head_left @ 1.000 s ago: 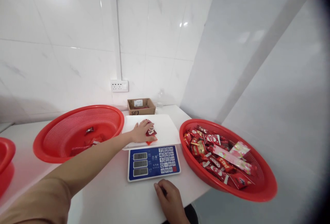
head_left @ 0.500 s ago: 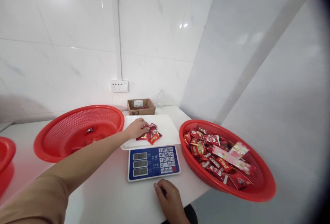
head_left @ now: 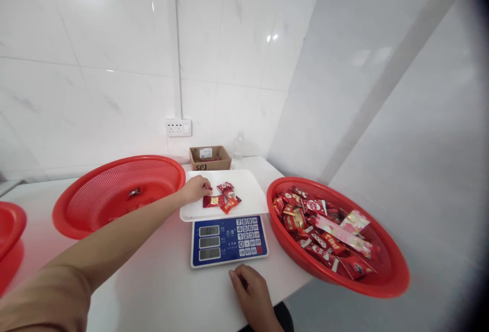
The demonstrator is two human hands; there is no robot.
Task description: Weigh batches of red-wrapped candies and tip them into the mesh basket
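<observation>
our left hand (head_left: 195, 188) rests on the scale's white tray (head_left: 250, 189), fingers pinched on a red sweet wrapper (head_left: 208, 187) beside more red sweets (head_left: 223, 199). our right hand (head_left: 252, 294) lies loosely curled on the worktop (head_left: 160, 281). the cardboard box (head_left: 210, 158) reads "sf".

Before you: red mesh baskets (head_left: 118, 192), red-wrapped candies (head_left: 223, 200) on a white tray (head_left: 250, 189), a blue-faced scale (head_left: 228, 241), a white counter (head_left: 160, 281).

A cardboard box (head_left: 210, 158) sits against the tiled wall — a white socket strip (head_left: 178, 128) above it, a red mesh basket (head_left: 118, 194) to its left.
</observation>
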